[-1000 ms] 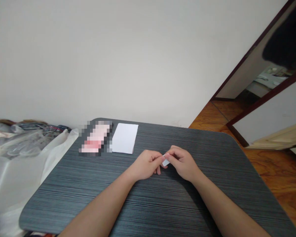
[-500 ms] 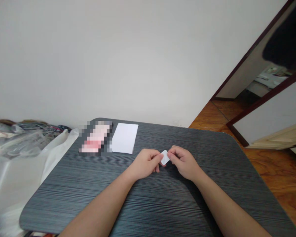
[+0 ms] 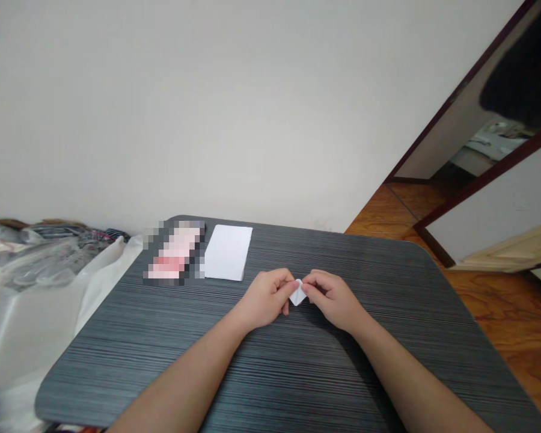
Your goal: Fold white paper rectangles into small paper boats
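A small white folded piece of paper (image 3: pixel 297 294) is pinched between both my hands just above the dark striped table (image 3: pixel 270 373). My left hand (image 3: pixel 267 297) has its fingers curled, thumb and forefinger gripping the paper's left edge. My right hand (image 3: pixel 332 297) is closed the same way on the paper's right edge. Both forearms rest across the table toward me.
A white stack of paper (image 3: pixel 228 252) lies at the table's far side, with a blurred pink and white item (image 3: pixel 175 252) to its left. Plastic bags and cloth (image 3: pixel 40 270) lie left of the table. A wooden floor (image 3: pixel 514 313) and a doorway are to the right.
The little paper has turned between my fingertips, showing a flat face half a second ago and now sitting lower and more edge-on. My hands stay in the same place.
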Demonstrator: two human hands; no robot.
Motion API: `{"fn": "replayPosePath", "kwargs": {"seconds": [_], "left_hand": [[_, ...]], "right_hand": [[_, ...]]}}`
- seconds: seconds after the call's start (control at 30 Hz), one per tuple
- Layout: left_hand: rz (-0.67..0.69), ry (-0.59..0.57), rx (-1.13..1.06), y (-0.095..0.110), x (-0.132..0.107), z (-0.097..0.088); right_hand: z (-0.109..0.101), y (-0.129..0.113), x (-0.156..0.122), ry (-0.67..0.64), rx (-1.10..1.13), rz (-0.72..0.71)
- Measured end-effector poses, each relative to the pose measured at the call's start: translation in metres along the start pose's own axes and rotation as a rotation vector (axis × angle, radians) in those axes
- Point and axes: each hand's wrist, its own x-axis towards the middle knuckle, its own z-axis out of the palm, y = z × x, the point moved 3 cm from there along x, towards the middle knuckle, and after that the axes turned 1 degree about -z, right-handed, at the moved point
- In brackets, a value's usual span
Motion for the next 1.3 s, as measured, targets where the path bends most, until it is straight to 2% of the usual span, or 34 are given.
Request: {"fn": "replayPosePath", "kwargs": {"seconds": [0.23, 0.53, 0.63, 0.77, 0.9, 1.17, 1.3], "left_hand": [[0.015, -0.026, 0.039, 0.001, 0.000, 0.001], [0.070, 0.027, 0.039, 0.004, 0.000, 0.001], [0.057, 0.051, -0.039, 0.000, 0.002, -0.001], [0.025, 0.139, -0.210, -0.007, 0.008, -0.006], [0.062, 0.195, -0.343, -0.011, 0.012, -0.007], [0.009, 0.208, -0.623, -0.016, 0.014, -0.005], [0.027, 0.210, -0.686, -0.015, 0.015, -0.006]], "right_hand": [[0.002, 0.002, -0.001, 0.006, 0.006, -0.009], [0.002, 0.005, -0.001, 0.037, 0.037, 0.004], [0.001, 0.008, -0.002, 0.070, 0.084, 0.026], [-0.001, 0.014, -0.003, 0.161, 0.168, 0.064], [0.000, 0.021, -0.005, 0.225, 0.257, 0.137], [0.005, 0.026, -0.007, 0.250, 0.366, 0.179], [0.006, 0.025, -0.006, 0.254, 0.411, 0.169]]}}
